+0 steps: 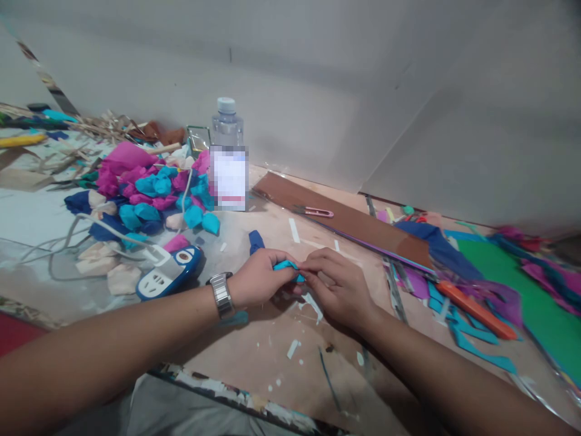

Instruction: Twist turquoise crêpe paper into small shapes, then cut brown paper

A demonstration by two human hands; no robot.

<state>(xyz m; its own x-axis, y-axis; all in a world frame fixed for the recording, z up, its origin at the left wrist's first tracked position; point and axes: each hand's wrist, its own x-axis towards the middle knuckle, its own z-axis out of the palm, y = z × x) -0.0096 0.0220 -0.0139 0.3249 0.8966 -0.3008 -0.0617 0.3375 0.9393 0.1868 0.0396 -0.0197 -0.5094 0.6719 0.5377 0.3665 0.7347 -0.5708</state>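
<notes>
My left hand [258, 277], with a metal watch on the wrist, pinches a small turquoise piece of crepe paper [285, 264] between thumb and fingers. At the paper's right end, the fingertips of my right hand [341, 289] close on the same piece. Part of it is hidden inside my left hand. Just behind my left hand lies a dark blue scrap [256, 241]. To the left is a heap of gathered crepe paper pieces [154, 184] in magenta, turquoise, dark blue and cream.
A blue and white power strip [170, 274] with grey cables is left of my hands. Behind stand a clear bottle [227, 124] and a blurred-out screen [229, 178]. Pink thread snips [318, 212] rest on brown sheets [363, 227]. An orange utility knife [476, 310] lies right, near a green sheet [512, 290].
</notes>
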